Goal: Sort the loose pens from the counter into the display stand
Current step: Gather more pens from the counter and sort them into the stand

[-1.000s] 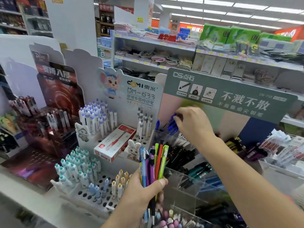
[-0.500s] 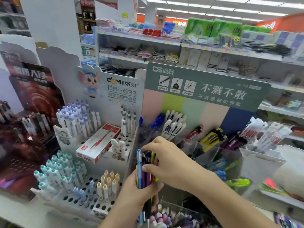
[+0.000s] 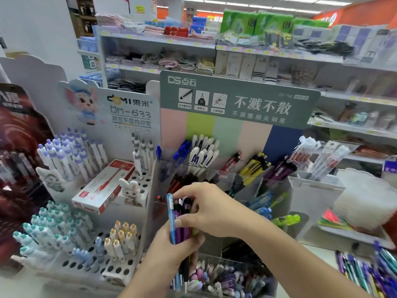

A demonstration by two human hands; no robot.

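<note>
A tiered clear acrylic display stand [image 3: 225, 179] with a green header card [image 3: 236, 100] occupies the centre; its compartments hold blue, white, red, yellow and purple pens. To its left stands a white perforated pen rack [image 3: 90, 254] carrying a red-and-white pen box [image 3: 103, 186]. Loose pens [image 3: 365, 272] lie on the counter [image 3: 318, 252] at lower right, well apart from both hands. The left hand [image 3: 171, 248] is wrapped around a bunch of pens [image 3: 179, 218], held upright in front of the stand's lower tiers. The right hand [image 3: 206, 209] reaches across from the right, fingertips [image 3: 178, 194] closed on the tops of the bunch, thumb pressing its near side. Which single pen it grips cannot be told.
</note>
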